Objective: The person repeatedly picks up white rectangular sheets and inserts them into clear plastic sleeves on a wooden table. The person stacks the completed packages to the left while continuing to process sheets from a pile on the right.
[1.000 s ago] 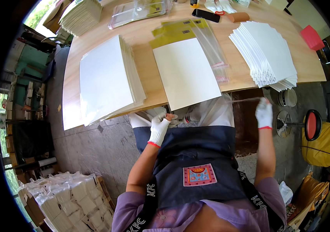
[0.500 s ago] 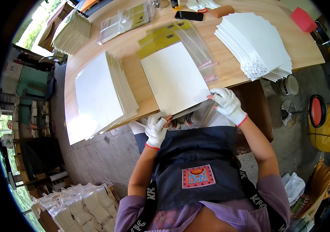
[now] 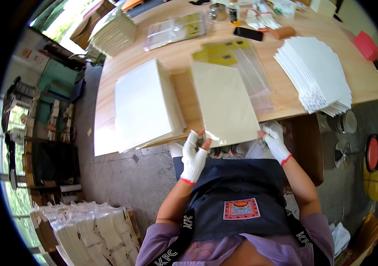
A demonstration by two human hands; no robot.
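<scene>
- The left hand (image 3: 194, 155) and right hand (image 3: 274, 141), in white gloves, pinched the cream sheet (image 3: 224, 104) at its near edge.
- It overhung the surface (image 3: 286, 102) at 6 o'clock.
- A loose pinch could probably let it slide off.

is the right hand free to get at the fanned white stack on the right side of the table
Probably not right now: the right hand grips the cream sheet's near edge. The white stack lies apart, with bare table between.

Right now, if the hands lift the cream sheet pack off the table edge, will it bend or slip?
The cream sheet pack looks flat and probably stays fairly stiff. Its near edge seems glossy, so it may slip in the gloved hands, left hand and right hand.
</scene>
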